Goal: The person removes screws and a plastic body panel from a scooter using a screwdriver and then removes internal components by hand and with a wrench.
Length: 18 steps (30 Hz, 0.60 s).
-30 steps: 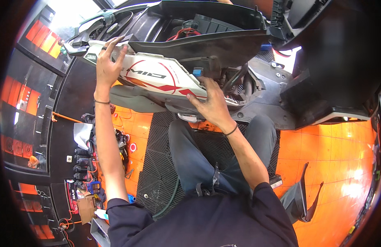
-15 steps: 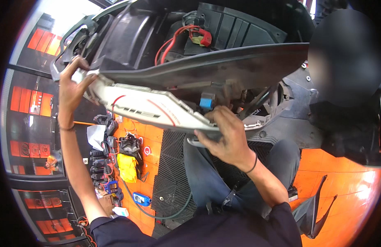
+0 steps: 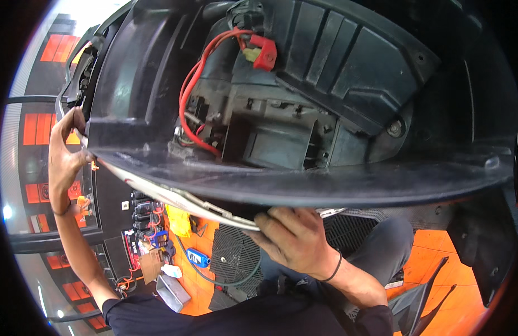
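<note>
Packages, labels, signs, screens as seen from the head view:

- Small round white sticker (image 3: 126,205) on the dark vertical panel at lower left, just left of a row of black parts.
- Small brown cardboard box (image 3: 151,264) on the orange floor (image 3: 438,246), lower left, near tangled wires.
- Small white wrapped packet (image 3: 171,271) just right of the box, touching or nearly so; cannot tell which.
- No screens seen. No signs legible as such.
</note>
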{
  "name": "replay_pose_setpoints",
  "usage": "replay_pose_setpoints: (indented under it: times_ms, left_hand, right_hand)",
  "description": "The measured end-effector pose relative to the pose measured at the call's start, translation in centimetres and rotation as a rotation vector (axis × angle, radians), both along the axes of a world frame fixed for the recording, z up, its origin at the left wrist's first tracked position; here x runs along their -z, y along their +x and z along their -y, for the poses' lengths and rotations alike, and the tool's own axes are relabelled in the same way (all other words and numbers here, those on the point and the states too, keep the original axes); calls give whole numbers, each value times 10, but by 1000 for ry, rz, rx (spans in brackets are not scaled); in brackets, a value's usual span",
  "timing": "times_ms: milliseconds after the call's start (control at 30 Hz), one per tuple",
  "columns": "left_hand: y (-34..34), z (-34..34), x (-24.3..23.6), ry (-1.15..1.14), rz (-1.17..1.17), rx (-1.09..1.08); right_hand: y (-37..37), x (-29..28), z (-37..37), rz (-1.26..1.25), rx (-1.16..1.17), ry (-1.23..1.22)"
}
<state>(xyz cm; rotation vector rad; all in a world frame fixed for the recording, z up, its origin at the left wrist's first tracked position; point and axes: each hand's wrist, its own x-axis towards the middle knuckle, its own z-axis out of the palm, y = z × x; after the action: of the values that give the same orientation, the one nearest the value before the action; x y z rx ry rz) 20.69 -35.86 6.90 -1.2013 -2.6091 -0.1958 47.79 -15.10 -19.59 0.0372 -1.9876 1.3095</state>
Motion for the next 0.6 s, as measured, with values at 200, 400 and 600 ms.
replay_pose_setpoints:
  times_ms: [200,400,600]
  left_hand:
    - [28,-22,-15,-244,-30,-116]
    - [35,-31,-18,-315,-90,-69]
    - [31,-19,-6,-181,-75,-18]
  right_hand:
    - [2,-3,0,55,16,183]
    - [0,-6,7,67,15,120]
    - [15,14,11,255,-183,358]
